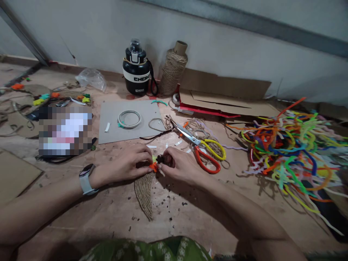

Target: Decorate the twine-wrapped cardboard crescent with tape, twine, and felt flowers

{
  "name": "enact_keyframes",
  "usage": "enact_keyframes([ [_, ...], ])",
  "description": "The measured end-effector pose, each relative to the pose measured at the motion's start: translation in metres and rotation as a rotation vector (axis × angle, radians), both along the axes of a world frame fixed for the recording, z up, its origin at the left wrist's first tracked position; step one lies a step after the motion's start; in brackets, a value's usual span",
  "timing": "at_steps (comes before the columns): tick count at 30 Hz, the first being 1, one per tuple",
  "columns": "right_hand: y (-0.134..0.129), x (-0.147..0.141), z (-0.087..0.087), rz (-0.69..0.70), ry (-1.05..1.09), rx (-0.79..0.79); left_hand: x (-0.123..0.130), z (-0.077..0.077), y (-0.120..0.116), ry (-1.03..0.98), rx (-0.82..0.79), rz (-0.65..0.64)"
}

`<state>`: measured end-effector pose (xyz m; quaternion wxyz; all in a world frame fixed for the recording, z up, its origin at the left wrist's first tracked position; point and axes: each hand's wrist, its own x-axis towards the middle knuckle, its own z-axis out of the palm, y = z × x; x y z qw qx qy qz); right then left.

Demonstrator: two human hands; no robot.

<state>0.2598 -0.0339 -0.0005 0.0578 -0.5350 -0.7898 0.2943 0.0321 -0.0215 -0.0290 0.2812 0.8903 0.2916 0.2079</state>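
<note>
Between my hands lies a curved piece covered in rows of jute twine (pixel 145 197), its pointed end toward me. At its top sits a small orange fuzzy flower (pixel 153 166), with a bit of yellow-green beside it. My left hand (pixel 129 163) pinches the piece at the orange flower. The fingers of my right hand (pixel 178 165) close on a small dark brown fuzzy flower (pixel 161 158) right beside the orange one. A pale stub sticks out below the right fingertips. Just past my right hand rest scissors (pixel 194 139) with yellow and red handles, blades apart.
A grey board (pixel 108 108) bears a roll of tape (pixel 129 119). Behind stand a black bottle (pixel 136 72) and a twine spool (pixel 174 69). An open cardboard box (pixel 225 98) is at the back. Tangled pipe cleaners (pixel 293 152) spread at right; a blurred-out patch (pixel 65 130) is left.
</note>
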Motion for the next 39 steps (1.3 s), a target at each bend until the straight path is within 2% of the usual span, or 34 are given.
enact_keyframes([
  [6,0.006,0.005,-0.002,0.054,0.041,-0.071,0.000,-0.004,-0.001,-0.009,-0.049,0.004],
  [11,0.009,0.008,-0.007,0.044,0.042,-0.099,0.000,-0.001,-0.001,0.004,-0.051,-0.003],
  [19,0.010,0.007,-0.004,0.032,0.029,-0.140,-0.002,-0.003,0.004,-0.036,-0.125,-0.031],
  [25,0.009,0.007,-0.003,0.030,0.018,-0.107,0.000,0.004,0.000,0.018,0.019,0.027],
  [29,0.010,0.009,-0.004,0.040,0.088,-0.139,0.003,0.002,-0.011,0.151,0.127,-0.106],
  [32,0.013,0.015,-0.007,0.049,0.182,-0.202,0.005,-0.005,-0.021,0.292,0.134,-0.194],
  [34,0.017,0.019,-0.007,0.035,0.214,-0.211,0.006,-0.010,-0.025,0.337,0.117,-0.217],
  [39,0.025,0.025,-0.004,-0.074,0.262,-0.099,0.010,-0.014,-0.028,0.363,0.119,-0.197],
])
